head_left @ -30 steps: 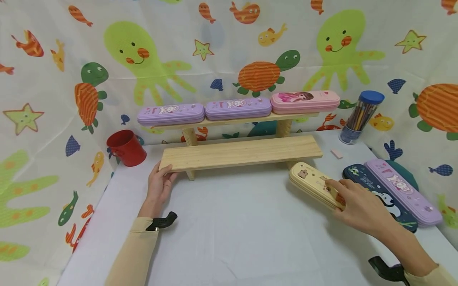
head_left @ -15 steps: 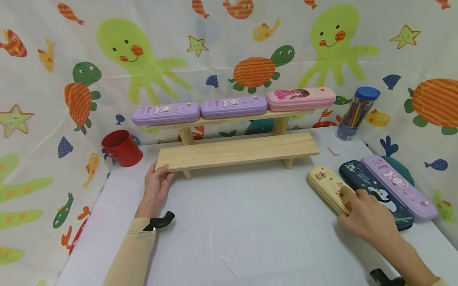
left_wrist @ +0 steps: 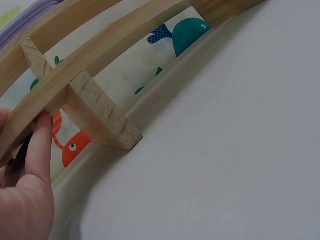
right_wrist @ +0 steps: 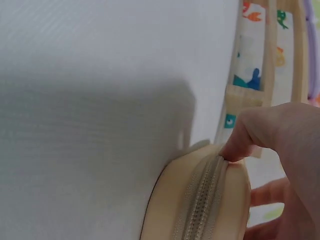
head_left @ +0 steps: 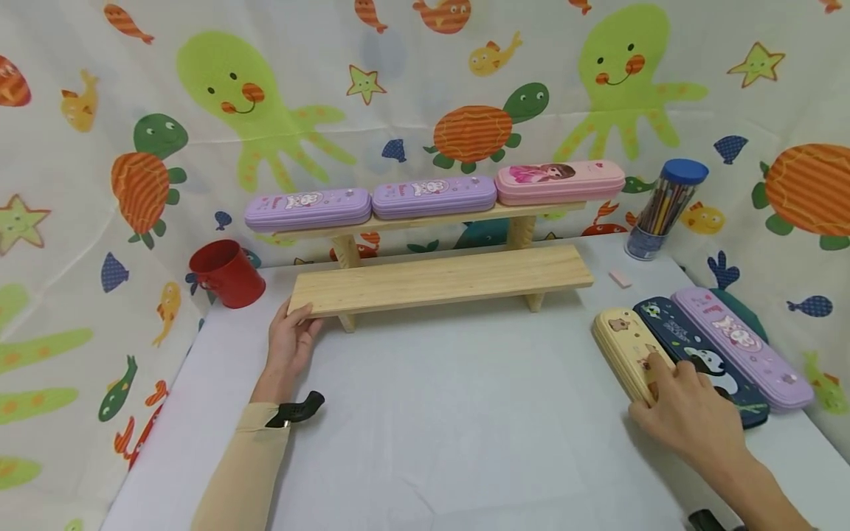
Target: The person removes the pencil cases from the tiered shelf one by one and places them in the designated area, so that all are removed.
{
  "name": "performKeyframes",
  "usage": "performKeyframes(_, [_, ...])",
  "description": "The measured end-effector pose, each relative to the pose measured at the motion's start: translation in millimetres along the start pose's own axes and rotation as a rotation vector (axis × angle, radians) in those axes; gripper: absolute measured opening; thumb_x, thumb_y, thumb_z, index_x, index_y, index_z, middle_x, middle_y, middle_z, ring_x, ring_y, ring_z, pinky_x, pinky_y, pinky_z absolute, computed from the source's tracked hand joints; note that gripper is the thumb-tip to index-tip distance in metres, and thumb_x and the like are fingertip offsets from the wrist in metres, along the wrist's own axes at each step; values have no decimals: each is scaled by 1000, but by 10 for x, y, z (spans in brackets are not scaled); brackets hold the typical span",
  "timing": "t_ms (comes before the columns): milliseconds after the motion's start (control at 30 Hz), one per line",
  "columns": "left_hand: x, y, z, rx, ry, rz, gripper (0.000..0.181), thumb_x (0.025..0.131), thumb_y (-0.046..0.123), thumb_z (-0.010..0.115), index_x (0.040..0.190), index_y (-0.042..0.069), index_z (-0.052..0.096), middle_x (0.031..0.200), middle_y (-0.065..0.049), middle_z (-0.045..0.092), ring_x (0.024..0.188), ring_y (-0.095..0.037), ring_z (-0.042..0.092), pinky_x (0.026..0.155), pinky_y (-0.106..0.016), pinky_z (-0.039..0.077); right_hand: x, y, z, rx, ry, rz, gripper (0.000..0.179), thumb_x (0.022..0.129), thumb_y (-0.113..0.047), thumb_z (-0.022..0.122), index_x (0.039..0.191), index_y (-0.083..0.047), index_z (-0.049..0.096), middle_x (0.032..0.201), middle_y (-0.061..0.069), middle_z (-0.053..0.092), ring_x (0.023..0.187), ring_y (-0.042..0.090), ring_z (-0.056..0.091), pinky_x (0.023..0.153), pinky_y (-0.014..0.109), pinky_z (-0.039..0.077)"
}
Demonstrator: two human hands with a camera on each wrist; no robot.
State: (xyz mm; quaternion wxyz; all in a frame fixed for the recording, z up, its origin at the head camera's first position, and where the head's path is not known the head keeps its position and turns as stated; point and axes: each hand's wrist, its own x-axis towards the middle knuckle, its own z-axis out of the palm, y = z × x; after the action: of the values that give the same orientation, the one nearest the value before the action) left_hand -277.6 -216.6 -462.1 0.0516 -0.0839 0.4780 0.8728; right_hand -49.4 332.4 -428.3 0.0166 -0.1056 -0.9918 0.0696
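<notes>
On my far left stood a red cup point(head_left: 242, 284). Next to it, the left hand point(head_left: 291, 350) gripped the left front corner of the lower board point(head_left: 441, 282), a digit showing underneath in that wrist's view. On the upper shelf point(head_left: 451, 219) behind it I counted a left purple case point(head_left: 308, 209), a middle purple case point(head_left: 434, 198) and a pink case point(head_left: 561, 182), set end to end. I took the work to be about half done: three cases were grouped on the table point(head_left: 432, 413) at the right, and those three above were, I judged, what was left. The yellow case point(head_left: 627, 346) lay right of the stand, lid up, its near part pinched between the right hand's point(head_left: 693, 413) thumb and fingers. Its long axis ran slantwise, far end toward the back, near end toward the person and slightly right. The dark blue case point(head_left: 690, 343) and right purple case point(head_left: 740, 343) beyond it slanted similarly, more steeply rightward. Whether yellow and dark blue touched, I couldn't tell.
</notes>
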Motion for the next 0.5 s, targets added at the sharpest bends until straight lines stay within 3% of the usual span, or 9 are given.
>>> performKeyframes(367, [9, -7, -5, -11, -9, -4, 73, 99, 11, 59, 159, 21, 18, 147, -2, 42, 116, -8, 63, 97, -22, 55, 53, 45, -61, -76, -10, -46, 74, 77, -39, 69, 137, 0, 47, 108, 33, 53, 86, 42, 51, 49, 50, 48])
performKeyframes(500, [9, -11, -4, -9, 3, -5, 71, 100, 11, 58, 158, 21, 20, 146, -1, 43, 115, -8, 63, 96, -21, 55, 114, 40, -124, -84, -11, -62, 69, 80, -44, 71, 132, -2, 53, 115, 33, 53, 93, 47, 53, 60, 63, 51])
